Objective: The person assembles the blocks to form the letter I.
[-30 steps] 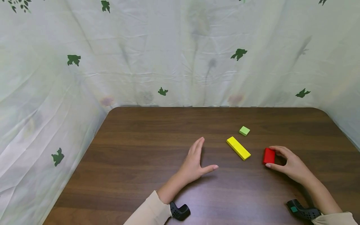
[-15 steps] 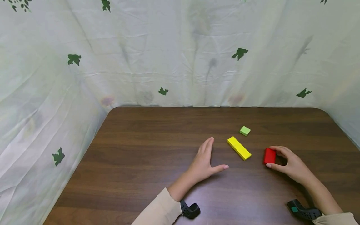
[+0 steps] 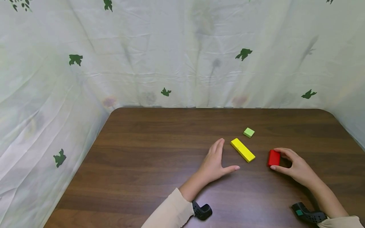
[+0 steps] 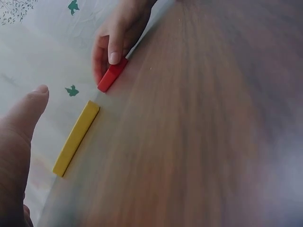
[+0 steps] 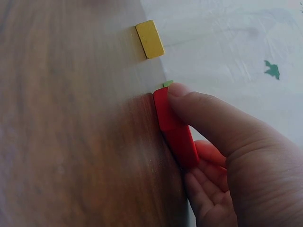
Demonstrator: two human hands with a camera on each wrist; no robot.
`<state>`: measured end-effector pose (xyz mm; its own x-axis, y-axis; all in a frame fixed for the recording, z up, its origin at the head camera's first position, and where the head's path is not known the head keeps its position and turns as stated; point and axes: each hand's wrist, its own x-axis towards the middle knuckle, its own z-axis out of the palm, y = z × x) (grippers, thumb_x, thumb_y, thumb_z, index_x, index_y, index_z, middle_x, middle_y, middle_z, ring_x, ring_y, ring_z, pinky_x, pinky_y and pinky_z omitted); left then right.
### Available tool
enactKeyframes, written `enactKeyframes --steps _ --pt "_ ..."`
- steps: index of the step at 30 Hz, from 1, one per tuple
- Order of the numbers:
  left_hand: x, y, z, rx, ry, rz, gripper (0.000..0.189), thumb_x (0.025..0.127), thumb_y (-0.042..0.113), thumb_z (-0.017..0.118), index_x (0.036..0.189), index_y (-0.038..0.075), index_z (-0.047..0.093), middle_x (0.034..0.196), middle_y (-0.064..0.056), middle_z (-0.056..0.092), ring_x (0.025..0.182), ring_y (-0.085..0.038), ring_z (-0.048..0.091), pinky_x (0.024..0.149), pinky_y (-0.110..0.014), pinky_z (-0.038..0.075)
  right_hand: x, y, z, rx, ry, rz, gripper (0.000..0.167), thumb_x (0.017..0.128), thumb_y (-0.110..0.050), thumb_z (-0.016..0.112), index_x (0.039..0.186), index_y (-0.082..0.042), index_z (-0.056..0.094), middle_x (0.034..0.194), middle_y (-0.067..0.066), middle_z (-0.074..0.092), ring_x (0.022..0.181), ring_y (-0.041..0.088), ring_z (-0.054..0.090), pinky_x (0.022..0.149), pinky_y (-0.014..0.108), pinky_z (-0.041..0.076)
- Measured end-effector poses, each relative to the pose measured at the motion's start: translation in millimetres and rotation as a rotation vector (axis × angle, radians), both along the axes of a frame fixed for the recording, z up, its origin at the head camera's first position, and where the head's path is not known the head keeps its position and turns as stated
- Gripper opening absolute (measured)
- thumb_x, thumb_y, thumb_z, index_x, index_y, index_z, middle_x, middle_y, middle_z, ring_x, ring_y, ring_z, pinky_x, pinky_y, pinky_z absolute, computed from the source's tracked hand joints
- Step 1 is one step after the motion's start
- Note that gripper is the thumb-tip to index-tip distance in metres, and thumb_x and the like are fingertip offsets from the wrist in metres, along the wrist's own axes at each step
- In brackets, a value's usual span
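A red block (image 3: 274, 158) lies on the right part of the table, pinched between the thumb and fingers of my right hand (image 3: 293, 166). In the right wrist view the thumb presses one end of the red block (image 5: 176, 127) and the fingers curl at its other end. To its left a long yellow block (image 3: 243, 150) lies slantwise on the wood. My left hand (image 3: 214, 164) is just left of the yellow block, fingers straight, thumb spread wide, holding nothing. The left wrist view shows its thumb (image 4: 28, 111) apart from the yellow block (image 4: 76, 138).
Behind the yellow block sits a small light green block (image 3: 249, 132). The brown wooden table (image 3: 142, 152) has rounded far corners. A pale curtain (image 3: 182, 57) with green leaf shapes hangs behind it and along the sides. A black device (image 3: 202, 211) is worn on each wrist.
My left hand has moved right, closer to the yellow block, with its fingers still spread. The right hand and the red block have stayed in place.
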<state>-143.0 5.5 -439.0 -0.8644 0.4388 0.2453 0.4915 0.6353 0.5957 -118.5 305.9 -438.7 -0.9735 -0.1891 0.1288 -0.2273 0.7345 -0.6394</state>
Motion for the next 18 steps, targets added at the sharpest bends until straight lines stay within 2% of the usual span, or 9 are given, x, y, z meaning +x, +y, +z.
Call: enactKeyframes --steps 12,18 --pt "-3.5 28.1 -2.1 -0.048 -0.024 0.007 0.101 0.072 0.060 0.062 0.141 0.001 0.019 0.144 -0.008 0.022 0.130 -0.020 0.023 0.102 -0.034 0.027 -0.4 2.2 -0.8 0.006 0.002 -0.002 0.064 0.073 -0.029 0.075 0.123 -0.002 0.046 0.117 0.017 0.045 0.101 0.038 0.047 0.071 0.009 0.034" --pt "-6.4 40.0 -5.5 -0.081 0.003 0.041 0.100 0.071 0.061 0.061 0.140 0.001 0.021 0.142 -0.007 0.025 0.129 -0.019 0.025 0.102 -0.031 0.026 -1.0 2.3 -1.2 0.013 -0.009 -0.009 0.065 0.073 -0.030 0.075 0.124 -0.002 0.046 0.118 0.018 0.044 0.101 0.038 0.047 0.071 0.011 0.035"
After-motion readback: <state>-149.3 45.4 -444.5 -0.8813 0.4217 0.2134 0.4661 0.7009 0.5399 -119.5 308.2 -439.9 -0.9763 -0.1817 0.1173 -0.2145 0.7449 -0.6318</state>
